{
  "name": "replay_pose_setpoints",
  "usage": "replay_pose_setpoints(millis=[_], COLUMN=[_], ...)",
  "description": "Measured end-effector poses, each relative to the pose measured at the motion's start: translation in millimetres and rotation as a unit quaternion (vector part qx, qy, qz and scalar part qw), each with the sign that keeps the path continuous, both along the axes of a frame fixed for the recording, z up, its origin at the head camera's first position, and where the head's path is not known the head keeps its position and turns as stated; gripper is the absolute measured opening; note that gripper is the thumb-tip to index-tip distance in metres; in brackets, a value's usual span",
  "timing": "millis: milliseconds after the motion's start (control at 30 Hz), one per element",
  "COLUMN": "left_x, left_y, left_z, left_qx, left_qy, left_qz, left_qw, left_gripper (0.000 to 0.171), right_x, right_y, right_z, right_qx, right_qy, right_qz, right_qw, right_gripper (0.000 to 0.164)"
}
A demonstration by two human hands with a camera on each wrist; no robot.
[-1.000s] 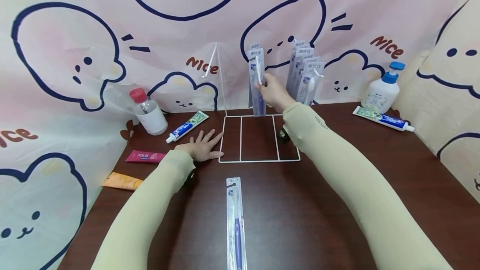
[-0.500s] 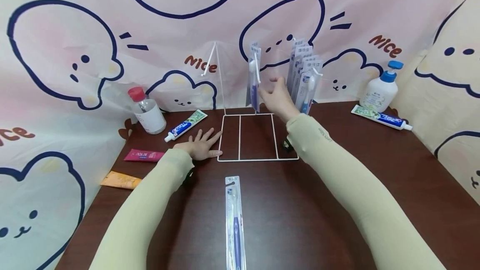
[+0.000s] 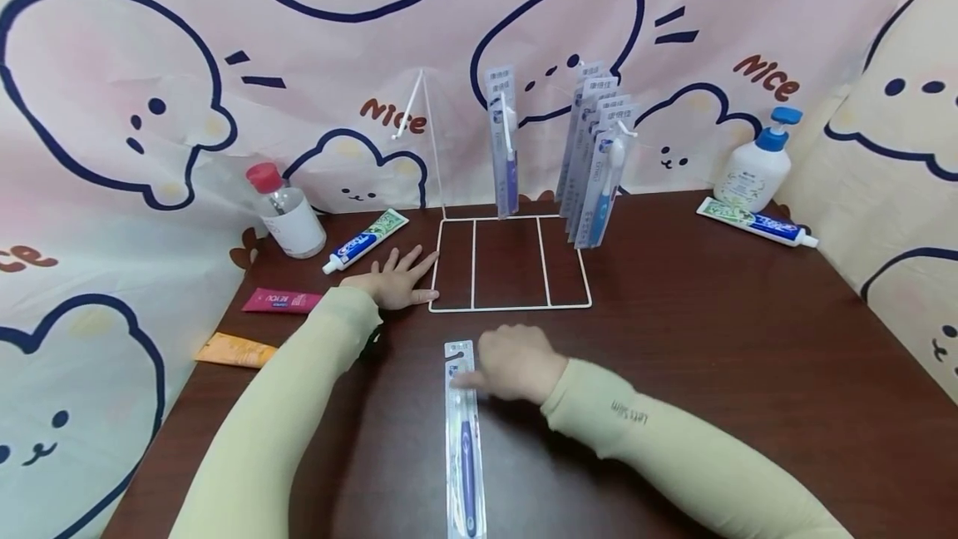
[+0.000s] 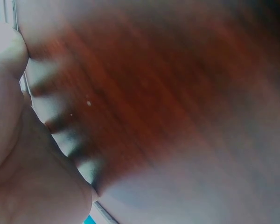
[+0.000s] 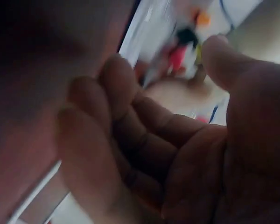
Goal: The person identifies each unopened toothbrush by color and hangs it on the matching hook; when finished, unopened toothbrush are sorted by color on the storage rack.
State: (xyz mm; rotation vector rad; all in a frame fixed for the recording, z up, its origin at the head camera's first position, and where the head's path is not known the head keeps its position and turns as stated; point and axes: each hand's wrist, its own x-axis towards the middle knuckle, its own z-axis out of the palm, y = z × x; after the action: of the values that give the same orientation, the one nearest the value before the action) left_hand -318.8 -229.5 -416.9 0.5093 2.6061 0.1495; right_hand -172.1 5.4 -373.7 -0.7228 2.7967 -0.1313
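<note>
A packaged toothbrush with a purple handle lies lengthwise on the dark wooden table. My right hand is at its upper end, the thumb reaching across the package in the head view. In the right wrist view the right fingers bend loosely, apart from the thumb, with nothing between them. My left hand lies spread flat on the table, its fingertips and thumb right at the left side of a white wire rack. Packaged toothbrushes hang from the rack's middle hook, and several more from its right one.
Left of the rack are a red-capped bottle, a toothpaste tube, a pink tube and an orange tube. At the right stand a blue-topped pump bottle and another toothpaste tube. A patterned curtain backs the table.
My right hand has left the toothbrushes on the middle hook and come down toward me to the package on the table. The left hand stays put. The head view has tilted slightly.
</note>
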Motion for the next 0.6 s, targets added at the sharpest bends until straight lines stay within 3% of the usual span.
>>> replay_pose_setpoints(millis=[200, 400, 500, 600], left_x=[0.0, 1.9, 1.6, 0.7], left_y=[-3.0, -2.7, -0.8, 0.5], left_z=[-1.0, 1.8, 2.2, 1.5], left_qx=[0.005, 0.008, 0.013, 0.011], left_qy=[0.006, 0.008, 0.003, -0.003], left_qz=[0.003, 0.000, -0.003, -0.002], left_qw=[1.0000, 0.9999, 0.9999, 0.9999], left_gripper=[0.081, 0.080, 0.080, 0.081], right_x=[35.1, 39.9, 34.2, 26.9], right_y=[-22.4, -23.4, -11.2, 6.1], right_z=[-7.6, -5.7, -2.7, -2.9], right_qx=[0.073, 0.112, 0.123, 0.115], right_qy=[0.046, 0.043, 0.038, 0.046], right_qz=[0.022, 0.014, 0.020, 0.031], right_qw=[0.996, 0.993, 0.992, 0.992], right_gripper=[0.074, 0.084, 0.076, 0.052])
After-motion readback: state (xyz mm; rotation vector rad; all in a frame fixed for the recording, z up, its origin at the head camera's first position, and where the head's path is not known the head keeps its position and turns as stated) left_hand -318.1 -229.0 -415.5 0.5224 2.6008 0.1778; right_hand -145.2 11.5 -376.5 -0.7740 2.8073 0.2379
